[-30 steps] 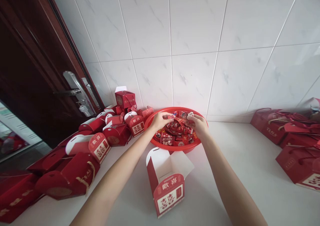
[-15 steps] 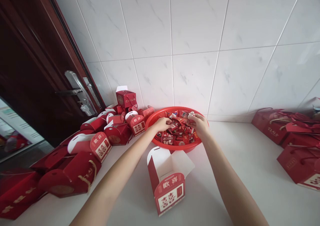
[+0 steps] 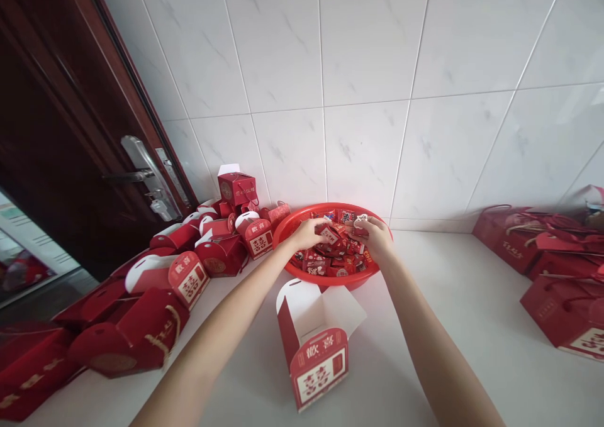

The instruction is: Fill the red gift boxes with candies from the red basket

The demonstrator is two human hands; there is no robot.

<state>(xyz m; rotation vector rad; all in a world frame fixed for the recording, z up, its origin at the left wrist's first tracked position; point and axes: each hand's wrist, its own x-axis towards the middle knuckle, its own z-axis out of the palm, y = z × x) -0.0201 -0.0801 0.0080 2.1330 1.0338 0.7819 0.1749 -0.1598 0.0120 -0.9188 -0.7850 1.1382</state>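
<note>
A red plastic basket by the tiled wall holds a heap of wrapped candies. My left hand is over its left half, fingers closed on a red-wrapped candy. At the basket's right side my right hand pinches candies, with a white-and-red wrapper showing at its fingertips; how many it holds I cannot tell. In front of the basket, between my forearms, stands an open red-and-white paper gift box. Its flaps are up and its visible inside is white.
Many red gift boxes crowd the left side, one stacked higher at the back. More red boxes stand on the right. A dark door with a metal handle borders the white table at left.
My left hand has shifted slightly and a red candy now shows at its fingertips. My right hand has stayed nearly in place, still pinching candies. The open box has not moved.
</note>
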